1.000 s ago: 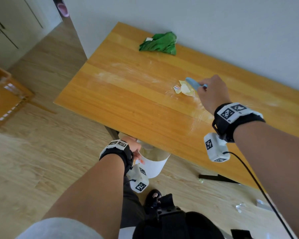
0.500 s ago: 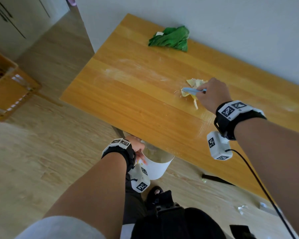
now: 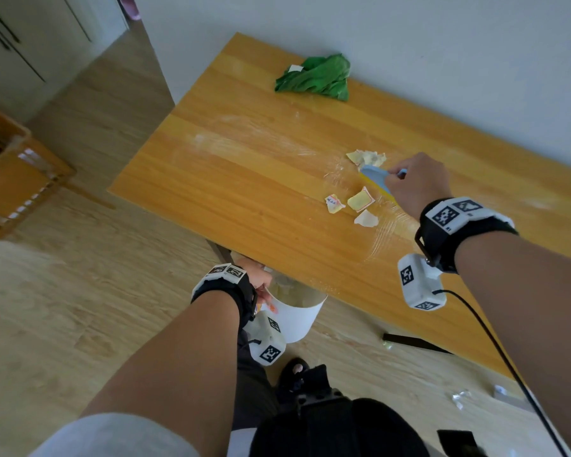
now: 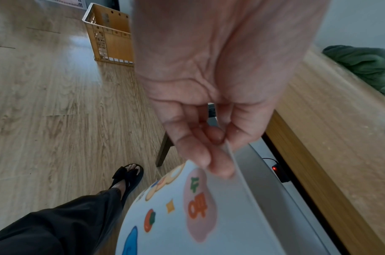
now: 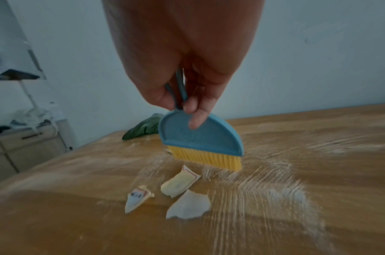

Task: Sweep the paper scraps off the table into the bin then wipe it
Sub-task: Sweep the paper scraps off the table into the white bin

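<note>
Your right hand (image 3: 416, 184) grips the thin handle of a small blue brush (image 5: 200, 138) with yellow bristles, forefinger laid straight down the back of its head. The bristle tips sit at or just above the table (image 3: 244, 179); contact is too fine to judge. Take the brush as your landmark. Three paper scraps (image 5: 180, 185) lie on the table just in front of the bristles, on the side nearer you, close together. One carries a red border, one small one bears a blue mark, and the third is plain white. Another crumpled yellowish scrap (image 3: 366, 157) lies just beyond the brush, toward the wall. White dusty streaks fan over the wood around the brush. A green cloth (image 3: 317, 79) lies bunched well beyond the brush, at the far edge of the table by the wall.

Your left hand (image 4: 208, 107) pinches the rim of a white bin (image 4: 219, 215) between thumb and fingertips, holding it below the near edge of the table, well away from the brush. Printed cartoon shapes decorate the outside of the bin. An orange crate (image 3: 10, 173) stands on the floor, far from the brush to the left.
</note>
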{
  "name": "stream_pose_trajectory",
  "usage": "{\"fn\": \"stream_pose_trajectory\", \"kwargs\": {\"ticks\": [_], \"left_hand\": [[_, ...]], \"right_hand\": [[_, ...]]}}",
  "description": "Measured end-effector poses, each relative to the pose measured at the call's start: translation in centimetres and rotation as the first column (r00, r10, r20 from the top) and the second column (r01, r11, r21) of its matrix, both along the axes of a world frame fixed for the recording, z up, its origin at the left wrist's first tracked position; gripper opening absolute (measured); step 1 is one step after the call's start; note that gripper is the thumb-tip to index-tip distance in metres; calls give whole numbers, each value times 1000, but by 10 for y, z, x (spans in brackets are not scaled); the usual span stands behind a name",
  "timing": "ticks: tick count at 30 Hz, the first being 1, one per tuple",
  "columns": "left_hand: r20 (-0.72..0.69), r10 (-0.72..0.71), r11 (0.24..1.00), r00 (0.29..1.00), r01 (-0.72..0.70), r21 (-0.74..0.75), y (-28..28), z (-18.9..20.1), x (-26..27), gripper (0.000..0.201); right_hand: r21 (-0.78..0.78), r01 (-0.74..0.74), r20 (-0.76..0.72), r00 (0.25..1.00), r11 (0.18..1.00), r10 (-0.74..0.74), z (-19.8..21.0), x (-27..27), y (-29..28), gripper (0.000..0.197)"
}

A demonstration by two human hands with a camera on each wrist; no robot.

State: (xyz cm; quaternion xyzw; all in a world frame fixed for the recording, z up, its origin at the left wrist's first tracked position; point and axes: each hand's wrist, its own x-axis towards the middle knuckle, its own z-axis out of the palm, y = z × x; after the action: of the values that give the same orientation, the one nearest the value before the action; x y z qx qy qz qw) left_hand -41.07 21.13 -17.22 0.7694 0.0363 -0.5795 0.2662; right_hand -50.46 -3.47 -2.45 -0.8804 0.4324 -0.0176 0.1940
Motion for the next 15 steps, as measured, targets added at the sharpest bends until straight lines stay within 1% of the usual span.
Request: {"fn": "stream_pose_trajectory", "kwargs": {"ticks": [2, 4, 5, 10, 13, 15], "left_hand": [[5, -4, 1000, 1000, 4, -5, 0, -2, 0, 15], [16, -8, 1000, 1000, 9, -12, 0, -1, 1, 9], [16, -15, 1000, 1000, 15, -17, 0, -2, 0, 12], [-3, -35, 999, 999, 35, -31, 1, 3, -3, 37], [-66, -73, 996, 995, 70, -47, 4, 11, -2, 70], [-61, -105, 993, 993, 101, -57, 5, 15, -2, 77]], "right_hand": [[23, -56, -54, 997, 998, 57, -8, -2, 6, 26], [47, -90, -61, 994, 995, 93, -12, -2, 12, 27], [49, -105, -55, 993, 993, 108, -13, -1, 15, 28], [102, -183, -7, 983, 978, 184, -10, 3, 23, 26], [152, -241, -24, 969, 959, 247, -5, 0, 31, 22], [180, -274, -53, 956, 945, 287, -2, -3, 34, 20]]}}
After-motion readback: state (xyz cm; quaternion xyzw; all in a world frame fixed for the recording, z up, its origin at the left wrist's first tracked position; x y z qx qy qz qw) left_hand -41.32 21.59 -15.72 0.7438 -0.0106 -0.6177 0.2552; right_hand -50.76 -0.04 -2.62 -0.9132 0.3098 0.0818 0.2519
